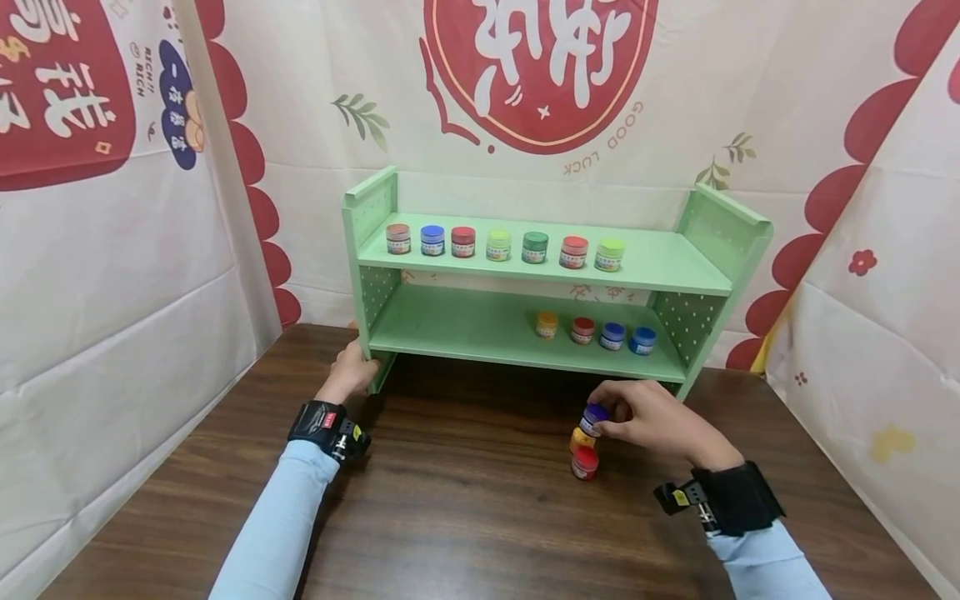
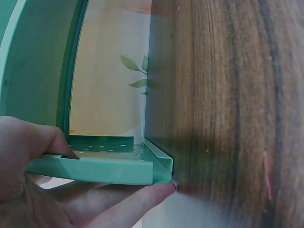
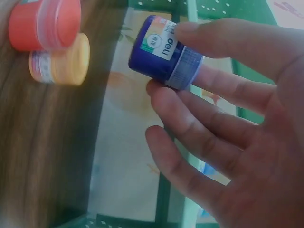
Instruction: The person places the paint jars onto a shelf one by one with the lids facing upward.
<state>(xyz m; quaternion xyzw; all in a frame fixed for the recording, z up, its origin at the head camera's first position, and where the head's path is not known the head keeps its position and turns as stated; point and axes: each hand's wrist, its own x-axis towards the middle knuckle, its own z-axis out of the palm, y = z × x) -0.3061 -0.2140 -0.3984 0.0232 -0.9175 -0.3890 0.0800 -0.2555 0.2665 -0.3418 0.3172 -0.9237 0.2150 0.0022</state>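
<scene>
My left hand (image 1: 350, 372) grips the lower front edge of the left side panel (image 2: 95, 169) of a green two-tier shelf (image 1: 465, 329); the thumb lies on the panel's inner side and fingers pass beneath it in the left wrist view. My right hand (image 1: 648, 417) pinches a dark blue-purple paint jar (image 3: 154, 50) between thumb and fingers, in front of the shelf's right half. A yellow jar (image 1: 581, 440) and a red jar (image 1: 585, 463) stand on the table just beside it. In the head view the held jar overlaps the yellow one.
On the top tier stands a row of several paint jars (image 1: 498, 245). The lower tier carries several more toward its right, among them an orange-yellow jar (image 1: 547, 325) and a blue jar (image 1: 642, 341). Printed cloth (image 1: 300, 208) hangs behind and beside the brown wooden table (image 1: 465, 517).
</scene>
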